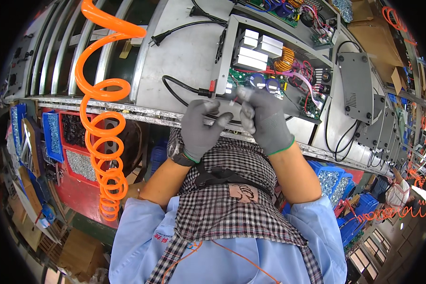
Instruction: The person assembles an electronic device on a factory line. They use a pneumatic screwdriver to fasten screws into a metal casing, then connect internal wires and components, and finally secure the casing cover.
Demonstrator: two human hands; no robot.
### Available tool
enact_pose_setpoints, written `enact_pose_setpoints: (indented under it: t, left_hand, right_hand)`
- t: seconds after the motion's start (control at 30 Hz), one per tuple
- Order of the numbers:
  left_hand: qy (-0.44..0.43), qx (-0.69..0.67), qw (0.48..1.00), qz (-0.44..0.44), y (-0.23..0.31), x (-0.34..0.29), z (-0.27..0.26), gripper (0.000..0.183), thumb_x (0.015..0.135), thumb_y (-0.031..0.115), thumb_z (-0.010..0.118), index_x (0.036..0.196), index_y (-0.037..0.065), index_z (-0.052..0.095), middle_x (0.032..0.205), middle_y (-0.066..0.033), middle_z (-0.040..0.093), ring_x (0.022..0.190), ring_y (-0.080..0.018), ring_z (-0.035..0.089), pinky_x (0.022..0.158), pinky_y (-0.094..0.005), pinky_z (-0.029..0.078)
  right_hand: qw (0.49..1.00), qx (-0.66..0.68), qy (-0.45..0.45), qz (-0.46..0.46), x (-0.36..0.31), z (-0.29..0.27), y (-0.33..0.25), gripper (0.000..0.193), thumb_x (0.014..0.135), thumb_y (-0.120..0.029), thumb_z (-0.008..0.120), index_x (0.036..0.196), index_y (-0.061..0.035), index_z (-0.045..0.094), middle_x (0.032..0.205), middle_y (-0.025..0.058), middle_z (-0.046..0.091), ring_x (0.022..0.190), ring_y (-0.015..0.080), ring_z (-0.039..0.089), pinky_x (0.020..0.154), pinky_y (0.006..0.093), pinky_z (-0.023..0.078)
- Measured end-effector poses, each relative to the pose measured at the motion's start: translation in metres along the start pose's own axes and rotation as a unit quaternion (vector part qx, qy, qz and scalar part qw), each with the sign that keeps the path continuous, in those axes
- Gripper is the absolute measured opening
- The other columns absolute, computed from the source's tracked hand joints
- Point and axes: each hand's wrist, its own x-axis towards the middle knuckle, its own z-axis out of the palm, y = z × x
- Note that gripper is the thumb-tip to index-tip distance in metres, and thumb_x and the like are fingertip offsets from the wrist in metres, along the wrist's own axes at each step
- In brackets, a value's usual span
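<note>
My left hand (201,128), in a grey glove, hangs at the table's front edge with thumb and fingers apart and nothing between them. Just beyond it, a black power cable (187,86) runs to a red-and-black fitting (211,88) at the corner of an open metal case (333,78). My right hand (268,113), also gloved, is closed in a pinch over the case's near edge. A small pale and reddish tip shows by its fingertips, too small to name. Inside the case are a green circuit board (239,75), white blocks (251,57) and a copper coil (285,59).
A coiled orange air hose (106,92) hangs at the left, beside metal rollers (75,52). More cases (357,85) line the table to the right. Bins of small parts (80,163) stand below at the left, and blue bins (329,180) at the right.
</note>
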Motion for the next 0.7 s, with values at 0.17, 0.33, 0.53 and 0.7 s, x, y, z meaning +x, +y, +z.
enact_pose_setpoints:
  t: [0.17,0.33,0.53,0.7]
  left_hand:
    - [-0.024,0.047,0.998,0.041,0.005,0.009,0.008,0.027,0.075,0.014,0.078,0.095,0.004,0.063,0.087,-0.0135,0.064,0.075,-0.0277,0.067,0.062,-0.0347,0.055]
    - [0.034,0.024,0.999,-0.01,-0.003,0.005,0.006,0.022,0.079,0.02,0.075,0.094,0.007,0.066,0.085,-0.0115,0.066,0.071,-0.0266,0.067,0.06,-0.033,0.054]
    - [-0.044,0.064,0.996,0.047,-0.007,0.02,-0.008,0.024,0.074,0.021,0.077,0.088,0.005,0.066,0.079,-0.0092,0.066,0.068,-0.0251,0.066,0.058,-0.0322,0.052]
    - [-0.084,0.15,0.974,0.146,-0.001,0.033,-0.018,0.023,0.071,0.021,0.077,0.086,0.007,0.066,0.077,-0.0074,0.066,0.065,-0.0273,0.065,0.054,-0.0343,0.051]
  right_hand:
    - [0.992,0.112,0.026,0.047,0.006,-0.004,0.019,0.019,0.092,-0.02,0.057,0.086,-0.0013,0.058,0.052,-0.0016,0.045,0.034,0.0084,0.037,0.03,0.0227,0.025]
    - [1.0,0.003,0.011,0.024,0.001,0.003,0.015,0.021,0.092,-0.022,0.057,0.085,-0.0021,0.059,0.053,-0.0014,0.048,0.036,0.0081,0.042,0.031,0.0218,0.029]
    - [0.963,-0.261,-0.062,-0.005,0.009,-0.006,-0.004,0.021,0.09,-0.019,0.063,0.085,0.0011,0.065,0.059,0.0024,0.058,0.043,0.0074,0.053,0.036,0.0219,0.04]
    - [0.909,-0.411,-0.05,-0.05,0.012,-0.001,-0.016,0.02,0.087,-0.017,0.066,0.086,0.0029,0.065,0.061,0.0038,0.061,0.051,0.0096,0.058,0.045,0.024,0.046]
